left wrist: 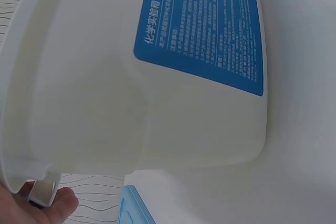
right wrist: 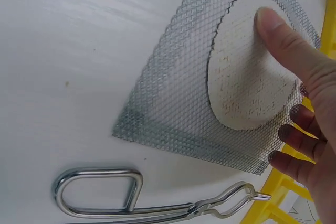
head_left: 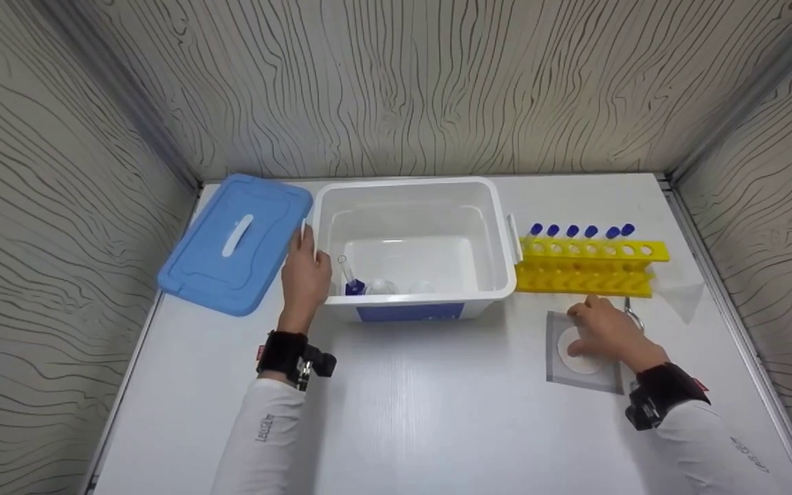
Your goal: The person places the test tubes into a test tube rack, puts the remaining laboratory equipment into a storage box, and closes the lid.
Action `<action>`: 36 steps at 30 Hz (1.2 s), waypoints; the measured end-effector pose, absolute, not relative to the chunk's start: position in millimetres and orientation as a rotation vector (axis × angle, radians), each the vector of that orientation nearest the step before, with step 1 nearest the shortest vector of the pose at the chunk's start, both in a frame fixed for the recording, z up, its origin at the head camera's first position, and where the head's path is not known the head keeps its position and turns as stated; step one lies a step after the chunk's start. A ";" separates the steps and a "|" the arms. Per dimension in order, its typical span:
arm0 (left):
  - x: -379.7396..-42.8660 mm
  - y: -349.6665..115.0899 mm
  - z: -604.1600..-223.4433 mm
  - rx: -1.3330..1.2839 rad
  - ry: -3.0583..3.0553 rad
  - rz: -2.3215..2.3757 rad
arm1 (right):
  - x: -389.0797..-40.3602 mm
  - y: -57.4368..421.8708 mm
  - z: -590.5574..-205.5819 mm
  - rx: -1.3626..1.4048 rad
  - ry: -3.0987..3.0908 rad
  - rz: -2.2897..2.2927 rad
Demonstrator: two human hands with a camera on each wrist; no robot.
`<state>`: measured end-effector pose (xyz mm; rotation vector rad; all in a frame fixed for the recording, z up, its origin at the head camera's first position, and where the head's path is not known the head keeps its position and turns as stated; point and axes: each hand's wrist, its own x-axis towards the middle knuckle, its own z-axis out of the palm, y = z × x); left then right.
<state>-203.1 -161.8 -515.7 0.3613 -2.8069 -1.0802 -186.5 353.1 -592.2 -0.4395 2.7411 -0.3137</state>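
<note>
Right hand (head_left: pixel 606 330) is clamped on wire gauze (right wrist: pixel 236 90), probably light, springy, best gripped by the palm-side edge.

wire gauze (head_left: pixel 579 364) partly hidden by right hand (head_left: pixel 603 328); tongs (right wrist: pixel 193 210) cut off at right wrist view's bottom edge.
</note>
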 end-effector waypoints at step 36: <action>-202.8 -162.4 -517.3 0.333 -2.771 -1.090 | -160.8 296.8 -398.3 -0.912 3.072 -0.680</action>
